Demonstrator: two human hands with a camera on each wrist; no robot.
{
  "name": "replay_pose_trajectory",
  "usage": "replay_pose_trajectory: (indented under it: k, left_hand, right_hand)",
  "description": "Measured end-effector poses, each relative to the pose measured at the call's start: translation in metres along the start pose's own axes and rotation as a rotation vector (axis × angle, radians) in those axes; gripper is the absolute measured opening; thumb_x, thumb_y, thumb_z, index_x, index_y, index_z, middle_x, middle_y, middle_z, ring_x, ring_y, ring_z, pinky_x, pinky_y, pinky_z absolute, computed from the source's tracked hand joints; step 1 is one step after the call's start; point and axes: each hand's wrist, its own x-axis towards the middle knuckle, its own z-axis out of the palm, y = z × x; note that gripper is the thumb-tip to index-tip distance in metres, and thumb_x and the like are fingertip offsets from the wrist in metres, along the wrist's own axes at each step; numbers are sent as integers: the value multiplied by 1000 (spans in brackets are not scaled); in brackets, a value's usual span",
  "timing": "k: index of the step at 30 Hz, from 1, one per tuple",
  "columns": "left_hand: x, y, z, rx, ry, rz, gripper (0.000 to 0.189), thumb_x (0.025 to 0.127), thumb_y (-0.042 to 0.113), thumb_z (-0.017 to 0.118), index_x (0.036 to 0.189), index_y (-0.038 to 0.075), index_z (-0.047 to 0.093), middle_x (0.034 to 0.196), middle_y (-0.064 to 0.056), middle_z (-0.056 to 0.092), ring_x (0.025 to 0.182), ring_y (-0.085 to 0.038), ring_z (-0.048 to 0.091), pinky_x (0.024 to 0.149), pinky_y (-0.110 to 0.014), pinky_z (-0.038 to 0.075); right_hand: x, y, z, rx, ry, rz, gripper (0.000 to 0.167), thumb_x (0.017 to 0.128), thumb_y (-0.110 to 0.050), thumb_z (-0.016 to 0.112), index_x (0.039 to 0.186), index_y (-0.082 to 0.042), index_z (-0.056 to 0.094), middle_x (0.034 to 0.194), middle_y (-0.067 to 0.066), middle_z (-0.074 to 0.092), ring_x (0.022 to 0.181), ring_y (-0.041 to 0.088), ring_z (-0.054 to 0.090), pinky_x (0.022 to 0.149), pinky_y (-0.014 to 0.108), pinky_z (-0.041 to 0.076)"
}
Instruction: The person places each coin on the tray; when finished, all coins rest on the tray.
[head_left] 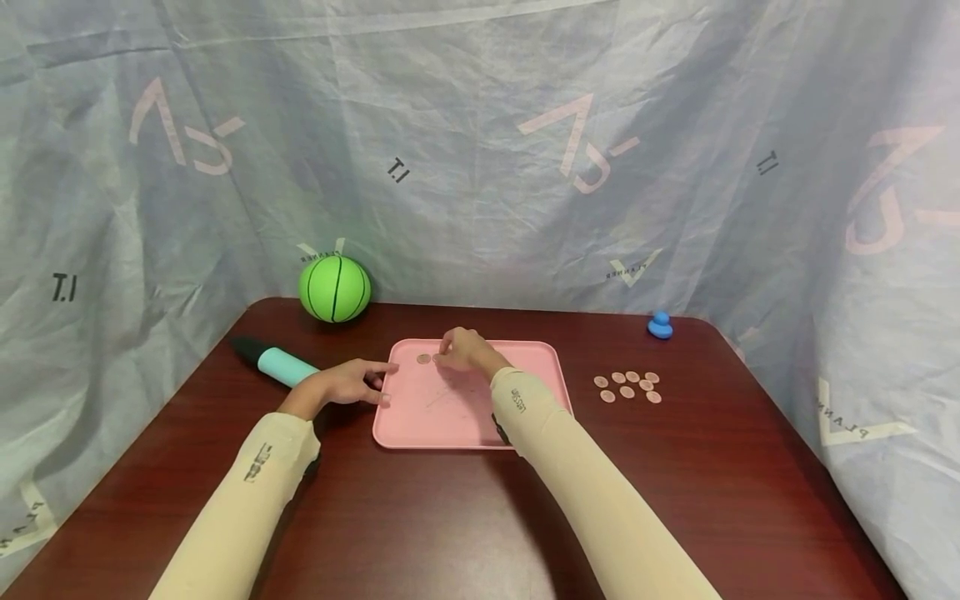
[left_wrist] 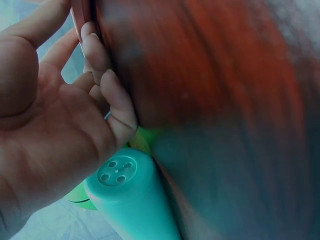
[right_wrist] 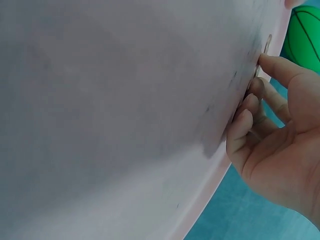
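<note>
A pink rectangular tray (head_left: 465, 417) lies on the table. Its left rim is touched by the thumb and a finger of my left hand (head_left: 347, 383), which are spread apart. Inside the tray, near the far left corner, lies a coin-like round disc (head_left: 424, 358). Just beside it my right hand (head_left: 467, 350) pinches a second disc (right_wrist: 257, 72) between thumb and fingertips, low against the tray surface. That disc is mostly hidden by the fingers. Several similar discs (head_left: 627, 392) are spread on the table right of the tray.
Left of the tray lies a turquoise cylinder with a dark end (head_left: 285, 365), close behind my left hand. A green ball (head_left: 335, 288) sits at the back left, a blue rubber duck (head_left: 660, 325) at the back right. Grey printed cloth (head_left: 480, 208) hangs around the table.
</note>
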Motion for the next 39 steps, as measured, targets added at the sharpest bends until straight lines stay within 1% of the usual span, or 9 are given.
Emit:
replay_pose_trajectory:
  k: [7, 11, 16, 19, 24, 29, 34, 39]
  left_hand:
    - [1, 0, 1, 1, 2, -10, 74, 87, 27, 77, 149, 6, 44, 122, -16, 60, 114, -29, 51, 102, -47, 40]
    - [1, 1, 0, -1, 0, -5, 74, 87, 27, 76, 150, 5, 43, 123, -16, 59, 114, -29, 51, 102, -48, 40]
    - [-1, 2, -2, 2, -4, -3, 74, 87, 26, 77, 149, 4, 43, 122, -17, 59, 113, -29, 51, 101, -46, 40]
    - [-2, 2, -2, 8, -10, 4, 75, 87, 26, 77, 149, 3, 43, 122, -17, 59, 113, -30, 51, 100, -46, 41]
    - [-1, 0, -1, 2, -12, -5, 74, 87, 28, 76, 150, 6, 43, 123, -16, 60, 115, -29, 52, 101, -45, 41]
    - [-1, -1, 0, 0, -11, -3, 74, 88, 27, 76, 150, 5, 42, 123, -17, 60, 116, -29, 52, 101, -46, 41]
    - [-2, 1, 0, -8, -13, 3, 74, 88, 26, 76, 150, 5, 42, 124, -18, 60, 118, -30, 51, 102, -47, 40]
    - [-2, 2, 0, -9, -16, -5, 74, 88, 26, 75, 150, 5, 42, 125, -18, 59, 118, -30, 51, 102, -47, 40]
  right_hand:
    - [-1, 1, 0, 12, 3, -2, 22, 92, -35, 71, 102, -16, 71, 100, 1, 65, 92, 17, 56, 83, 32, 46]
    - [-1, 2, -1, 12, 0, 0, 21, 91, -36, 71, 101, -17, 70, 97, 0, 65, 90, 16, 56, 82, 32, 46]
    - [-1, 1, -1, 13, -8, -13, 23, 92, -37, 70, 103, -17, 69, 92, 1, 64, 87, 16, 56, 80, 31, 46]
    - [-2, 1, -2, 7, -9, -14, 24, 92, -37, 70, 103, -16, 69, 93, 0, 64, 87, 16, 55, 80, 31, 47]
    - [-4, 0, -3, -3, -9, -14, 23, 92, -36, 70, 102, -16, 70, 97, 0, 66, 90, 16, 57, 83, 32, 47]
    - [-5, -1, -4, 1, -21, -17, 22, 93, -37, 70, 101, -16, 71, 101, 1, 67, 95, 17, 57, 86, 33, 47]
    - [-3, 2, -3, -1, -16, -2, 21, 92, -39, 70, 98, -18, 70, 100, 0, 65, 94, 16, 56, 84, 33, 47]
    - [-3, 2, -3, 4, -19, -8, 22, 93, -38, 69, 100, -17, 70, 98, 0, 65, 92, 17, 56, 82, 33, 47]
